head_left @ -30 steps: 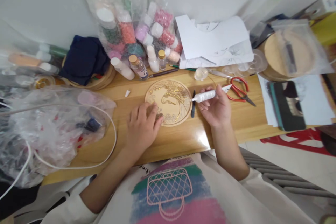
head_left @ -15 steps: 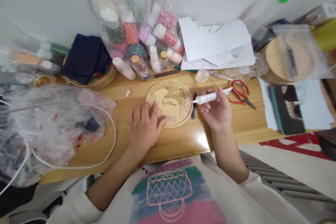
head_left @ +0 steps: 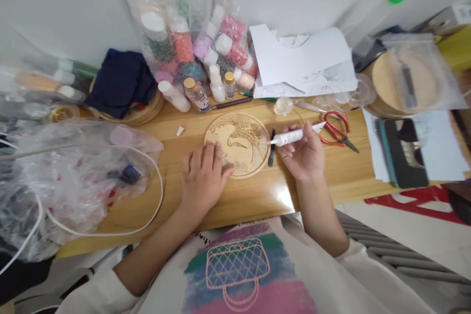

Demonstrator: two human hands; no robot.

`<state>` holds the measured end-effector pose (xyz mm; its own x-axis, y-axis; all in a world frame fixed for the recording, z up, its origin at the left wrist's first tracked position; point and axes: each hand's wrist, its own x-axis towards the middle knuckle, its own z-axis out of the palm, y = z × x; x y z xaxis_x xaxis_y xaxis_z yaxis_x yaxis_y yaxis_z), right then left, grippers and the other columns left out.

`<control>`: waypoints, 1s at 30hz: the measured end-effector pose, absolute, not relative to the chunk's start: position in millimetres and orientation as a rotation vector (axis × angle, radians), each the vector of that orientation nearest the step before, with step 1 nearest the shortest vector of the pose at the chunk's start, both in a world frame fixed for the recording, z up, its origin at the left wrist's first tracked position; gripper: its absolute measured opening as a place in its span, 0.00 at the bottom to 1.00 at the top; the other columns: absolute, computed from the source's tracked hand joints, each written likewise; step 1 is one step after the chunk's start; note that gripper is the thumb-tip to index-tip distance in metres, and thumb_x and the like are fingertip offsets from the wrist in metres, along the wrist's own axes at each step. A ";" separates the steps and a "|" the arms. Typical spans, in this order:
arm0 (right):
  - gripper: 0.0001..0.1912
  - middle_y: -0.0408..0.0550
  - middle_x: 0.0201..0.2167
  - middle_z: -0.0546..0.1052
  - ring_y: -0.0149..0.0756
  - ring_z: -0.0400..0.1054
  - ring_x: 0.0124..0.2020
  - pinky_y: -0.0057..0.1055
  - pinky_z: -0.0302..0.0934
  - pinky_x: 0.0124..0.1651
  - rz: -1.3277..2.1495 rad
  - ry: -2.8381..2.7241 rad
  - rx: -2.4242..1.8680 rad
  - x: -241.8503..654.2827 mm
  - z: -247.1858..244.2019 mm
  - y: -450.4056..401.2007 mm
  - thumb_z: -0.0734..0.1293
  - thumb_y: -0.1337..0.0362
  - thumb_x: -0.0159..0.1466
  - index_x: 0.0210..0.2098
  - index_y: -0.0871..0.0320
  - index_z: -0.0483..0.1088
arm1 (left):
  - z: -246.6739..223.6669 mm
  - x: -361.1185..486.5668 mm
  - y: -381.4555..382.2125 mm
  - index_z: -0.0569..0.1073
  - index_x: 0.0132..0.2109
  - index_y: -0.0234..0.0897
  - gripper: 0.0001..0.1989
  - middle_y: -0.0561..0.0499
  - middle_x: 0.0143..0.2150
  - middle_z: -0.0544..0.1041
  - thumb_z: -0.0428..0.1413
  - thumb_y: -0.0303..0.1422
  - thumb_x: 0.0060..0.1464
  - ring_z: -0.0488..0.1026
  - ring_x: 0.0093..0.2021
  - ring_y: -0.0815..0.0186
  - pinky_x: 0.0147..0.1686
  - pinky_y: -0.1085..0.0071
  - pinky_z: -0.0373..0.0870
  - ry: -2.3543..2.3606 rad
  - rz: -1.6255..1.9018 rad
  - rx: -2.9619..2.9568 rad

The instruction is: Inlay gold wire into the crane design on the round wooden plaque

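Note:
A round wooden plaque (head_left: 241, 154) with a crane design, partly laid in gold, lies flat on the wooden table. My left hand (head_left: 206, 171) rests on its left edge, fingers stretched out and holding nothing. Closed around a white glue tube (head_left: 294, 136) is my right hand (head_left: 305, 157). The tube's thin nozzle points left and reaches the right rim of the plaque; whether it touches I cannot tell. Under the nozzle lies a small dark stick (head_left: 272, 149). A small white cap (head_left: 180, 131) sits left of the plaque.
Red-handled pliers (head_left: 334, 130) lie right of my right hand. Small bottles (head_left: 196, 94), a dark pen (head_left: 231, 103) and white papers (head_left: 301, 64) line the back. Plastic bags (head_left: 88, 171) and a white cable (head_left: 161, 186) cover the left. A phone (head_left: 405, 154) lies far right.
Almost nothing differs. The fingers of my left hand have shifted very slightly on the plaque; my right hand and the glue tube stay in place.

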<state>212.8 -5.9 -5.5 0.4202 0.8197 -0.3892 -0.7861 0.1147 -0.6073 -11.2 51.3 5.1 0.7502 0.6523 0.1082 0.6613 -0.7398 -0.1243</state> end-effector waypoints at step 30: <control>0.13 0.38 0.24 0.79 0.17 0.58 0.15 0.16 0.58 0.17 1.216 -0.071 -0.775 212.9 -7.7 -6.5 0.78 0.55 0.50 0.26 0.56 0.76 | 19.7 -9.2 95.3 0.77 0.40 0.43 0.07 0.51 0.42 0.80 0.53 0.31 0.63 0.73 0.46 0.59 0.48 0.61 0.63 -1.342 -0.420 -3.049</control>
<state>212.9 -6.5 -7.7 0.3782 0.8587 -0.3459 -0.8124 0.1287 -0.5687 -9.2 95.3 19.7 0.6533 0.7442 0.1387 0.6905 -0.6609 0.2938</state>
